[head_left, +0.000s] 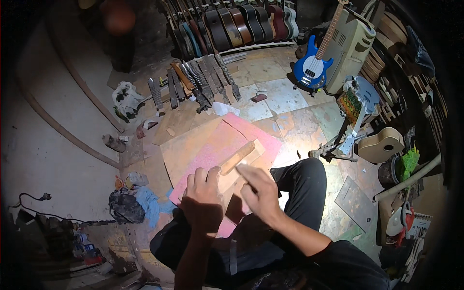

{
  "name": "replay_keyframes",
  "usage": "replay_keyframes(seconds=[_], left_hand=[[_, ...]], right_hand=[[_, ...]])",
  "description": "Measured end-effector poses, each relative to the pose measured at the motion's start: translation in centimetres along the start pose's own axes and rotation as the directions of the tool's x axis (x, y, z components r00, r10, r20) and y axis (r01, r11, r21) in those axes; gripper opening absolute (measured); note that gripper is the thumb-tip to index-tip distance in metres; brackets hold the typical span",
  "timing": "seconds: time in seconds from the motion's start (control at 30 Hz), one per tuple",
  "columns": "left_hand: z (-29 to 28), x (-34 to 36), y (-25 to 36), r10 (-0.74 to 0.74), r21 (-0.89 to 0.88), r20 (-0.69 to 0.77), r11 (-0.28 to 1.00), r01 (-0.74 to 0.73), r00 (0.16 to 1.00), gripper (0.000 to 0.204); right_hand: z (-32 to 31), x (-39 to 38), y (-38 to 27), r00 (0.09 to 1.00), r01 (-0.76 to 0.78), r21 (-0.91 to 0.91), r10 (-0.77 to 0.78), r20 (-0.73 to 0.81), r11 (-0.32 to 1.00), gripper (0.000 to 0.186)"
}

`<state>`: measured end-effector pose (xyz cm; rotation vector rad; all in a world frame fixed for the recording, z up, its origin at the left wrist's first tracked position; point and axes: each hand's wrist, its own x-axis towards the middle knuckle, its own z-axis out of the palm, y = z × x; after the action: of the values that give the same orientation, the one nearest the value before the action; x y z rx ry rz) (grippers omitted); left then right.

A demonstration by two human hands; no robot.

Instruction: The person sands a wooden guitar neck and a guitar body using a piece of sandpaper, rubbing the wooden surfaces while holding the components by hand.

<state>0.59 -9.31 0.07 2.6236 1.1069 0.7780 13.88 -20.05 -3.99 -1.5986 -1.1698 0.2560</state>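
Observation:
A pale wooden block (253,152) with a long raised part lies slanted over a pink-stained board (266,135) in front of my crossed legs. My left hand (203,193) has its fingers curled over the near left end of the wood, holding it. Along the right side of the block, my right hand (262,191) is closed, with its fingertips against the wood. Whether a small thing is pinched in those fingers is hidden. Beneath the pink board, a plain brown board (176,152) sticks out to the left.
Several guitar necks (205,77) lie ahead on the floor, before a row of hanging guitar bodies (241,24). A blue bass guitar (313,65) stands at far right. An acoustic guitar body (382,145) rests to the right. Blue cloth (150,203) lies to my left.

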Motion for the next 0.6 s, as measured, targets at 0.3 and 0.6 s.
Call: replay_keyframes(seconds=[0.3, 0.6], left_hand=[[0.7, 0.3, -0.3, 0.004, 0.001, -0.047, 1.0, -0.004, 0.999, 0.036], [1.0, 0.2, -0.6, -0.014, 0.007, -0.046, 1.0, 0.014, 0.999, 0.034]], right_hand=[[0.6, -0.4, -1.0, 1.0, -0.03, 0.064, 0.03, 0.002, 0.997, 0.046], [0.9, -0.9, -1.8, 0.999, 0.055, 0.123, -0.054, -0.01, 0.991, 0.044]])
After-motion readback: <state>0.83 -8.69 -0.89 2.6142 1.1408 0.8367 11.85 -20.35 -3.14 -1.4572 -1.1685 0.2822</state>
